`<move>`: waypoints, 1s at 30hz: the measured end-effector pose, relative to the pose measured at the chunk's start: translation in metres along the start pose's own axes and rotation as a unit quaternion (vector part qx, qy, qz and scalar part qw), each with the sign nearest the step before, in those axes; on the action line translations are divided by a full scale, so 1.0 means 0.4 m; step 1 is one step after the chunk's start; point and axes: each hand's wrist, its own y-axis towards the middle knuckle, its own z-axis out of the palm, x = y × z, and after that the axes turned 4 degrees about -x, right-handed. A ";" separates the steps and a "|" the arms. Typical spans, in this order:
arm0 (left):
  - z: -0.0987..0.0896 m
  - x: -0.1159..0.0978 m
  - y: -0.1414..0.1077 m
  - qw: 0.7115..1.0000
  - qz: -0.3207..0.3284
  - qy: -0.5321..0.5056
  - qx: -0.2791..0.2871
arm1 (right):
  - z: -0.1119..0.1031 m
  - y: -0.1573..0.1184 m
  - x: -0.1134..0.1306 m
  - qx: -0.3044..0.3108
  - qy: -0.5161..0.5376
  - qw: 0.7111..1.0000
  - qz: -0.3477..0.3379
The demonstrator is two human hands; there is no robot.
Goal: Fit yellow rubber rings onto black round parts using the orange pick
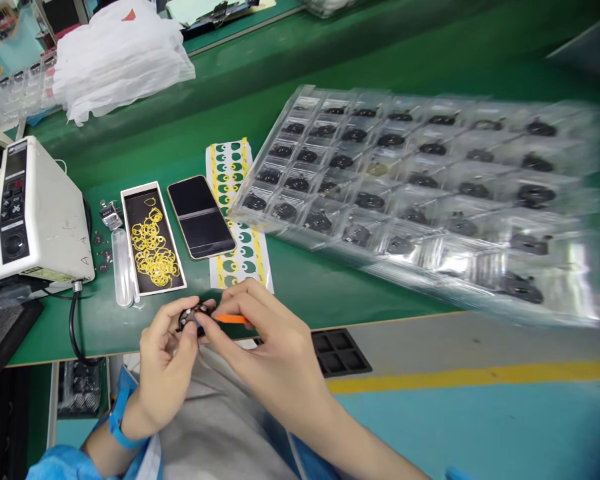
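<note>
By the edge of the green worktop (295, 273), the left hand (163, 360) pinches a small black part (183, 318), likely so it won't wobble. The right hand (280, 347) grips an orange stick (233, 319) close by. A box (163, 291) keeps yellow rings (155, 257) together.

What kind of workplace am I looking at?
Probably an electronics assembly line: compartmented clear trays of small black parts, a white benchtop machine with a red digital display, and a green work surface.
</note>
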 end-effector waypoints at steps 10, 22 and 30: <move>0.007 -0.019 0.004 0.999 0.004 -0.039 -0.019 | -0.003 0.002 -0.013 0.058 0.066 0.995 0.048; -0.025 0.008 0.031 0.996 -0.011 0.066 0.052 | -0.003 0.028 -0.020 0.095 0.018 0.995 0.002; -0.029 -0.032 0.045 0.993 0.022 0.103 -0.049 | -0.005 -0.011 0.007 -0.013 -0.081 0.965 -0.250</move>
